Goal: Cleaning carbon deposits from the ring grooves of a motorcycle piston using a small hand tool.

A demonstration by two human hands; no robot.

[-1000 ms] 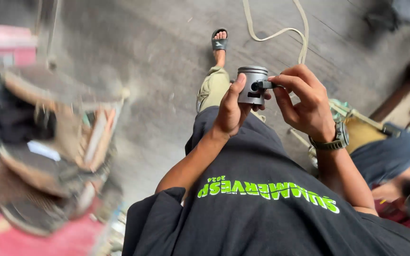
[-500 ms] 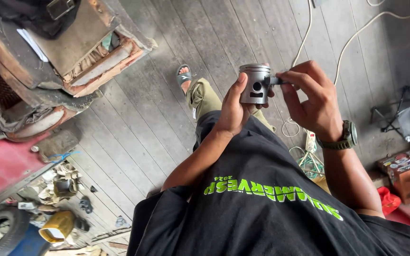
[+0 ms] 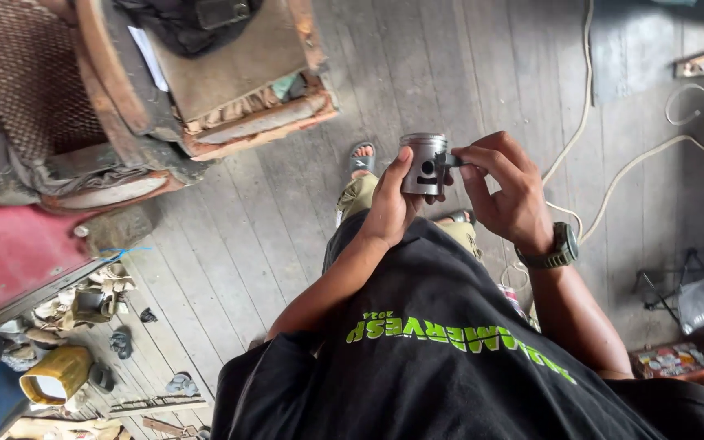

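We see an evenly lit scene in soft daylight, with no hard shadows on the grey wooden plank floor (image 3: 287,236); the small silver metal cylinder with a round side hole (image 3: 424,165) catches a gentle sheen on its rim, without harsh glare; the picture is sharp at the centre, on the left hand (image 3: 389,204) and right hand (image 3: 507,191); the floor planks splay outward toward the edges from wide-angle distortion; the lower left corner looks dimmer and slightly soft.
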